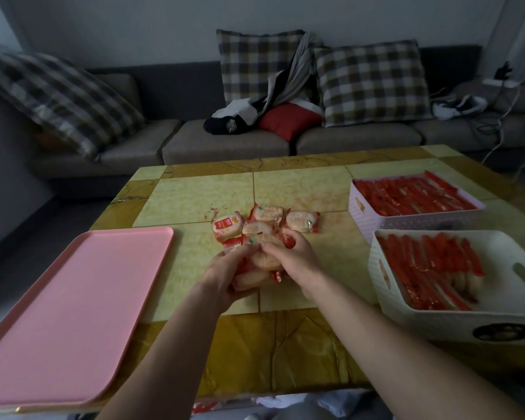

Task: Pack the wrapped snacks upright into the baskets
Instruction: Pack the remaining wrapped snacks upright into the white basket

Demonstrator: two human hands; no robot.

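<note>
Several wrapped snacks (pixel 267 221), pale rice crackers in red-edged clear wrappers, lie in a small heap at the middle of the table. My left hand (pixel 225 275) grips a stack of these snacks from the left. My right hand (pixel 294 257) curls over the same stack from the right, fingers pinching a wrapper. A white basket (pixel 406 301) at the near right holds rows of snacks standing upright, with a gap at its right side. Behind it a pink basket (pixel 361 216) is full of upright snacks.
A flat pink tray (pixel 73 313) lies on the table's left part. The yellow tiled table (pixel 194 195) has bare surface beyond the heap. A grey sofa (pixel 225 140) with plaid cushions and clothes stands behind the table.
</note>
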